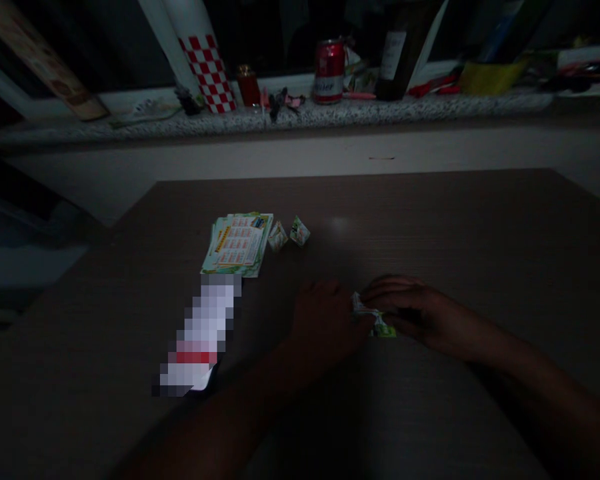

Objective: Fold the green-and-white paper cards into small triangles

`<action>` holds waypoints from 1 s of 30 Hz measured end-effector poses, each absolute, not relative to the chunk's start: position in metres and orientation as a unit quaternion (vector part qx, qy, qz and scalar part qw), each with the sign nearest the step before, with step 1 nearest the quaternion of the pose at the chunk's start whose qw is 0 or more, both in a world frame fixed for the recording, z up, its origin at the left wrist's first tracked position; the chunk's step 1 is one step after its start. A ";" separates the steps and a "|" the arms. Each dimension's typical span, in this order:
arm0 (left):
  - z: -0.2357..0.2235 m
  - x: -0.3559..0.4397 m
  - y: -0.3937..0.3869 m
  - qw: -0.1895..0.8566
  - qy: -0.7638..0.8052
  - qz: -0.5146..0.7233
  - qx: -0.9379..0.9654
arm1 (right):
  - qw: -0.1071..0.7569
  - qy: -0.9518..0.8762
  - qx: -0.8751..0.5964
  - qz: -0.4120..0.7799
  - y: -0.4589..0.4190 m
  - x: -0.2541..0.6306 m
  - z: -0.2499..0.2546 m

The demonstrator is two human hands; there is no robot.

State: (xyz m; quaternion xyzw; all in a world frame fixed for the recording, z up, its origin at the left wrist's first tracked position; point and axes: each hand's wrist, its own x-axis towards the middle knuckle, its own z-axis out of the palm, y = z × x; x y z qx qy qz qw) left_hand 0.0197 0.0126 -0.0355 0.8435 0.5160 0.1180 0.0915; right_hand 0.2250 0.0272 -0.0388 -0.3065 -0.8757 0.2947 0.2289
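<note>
A small printed paper (387, 330), creased and partly folded, is between my two hands just above or on the table. My left hand (327, 320) holds its left side, with the fingers curled and the thumb reaching onto it. My right hand (417, 308) grips the other side, its fingers bent over the far edge and its thumb near the green corner. My fingers cover much of the paper, and the light is dim. Further back are two small folded paper pieces, one (278, 237) beside a stack of printed cards (237, 241) and another (299, 231) to its right.
A phone with a blurred screen (200, 333) lies on the brown table (430, 220), left of my left forearm. Behind the table, a stone sill (350, 119) holds a red can (329, 72), a dark bottle (394, 63), a red-checked tube (210, 73) and clutter.
</note>
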 end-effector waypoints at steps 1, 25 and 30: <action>-0.035 0.021 0.013 0.087 0.517 0.114 0.844 | 0.229 -0.876 -0.306 0.295 0.027 0.225 -0.039; -0.013 -0.023 0.021 0.138 0.544 0.021 0.827 | 0.241 -0.871 -0.315 0.291 0.026 0.225 -0.040; -0.014 -0.029 0.023 0.161 0.542 0.026 0.824 | 0.231 -0.873 -0.319 0.287 0.026 0.226 -0.041</action>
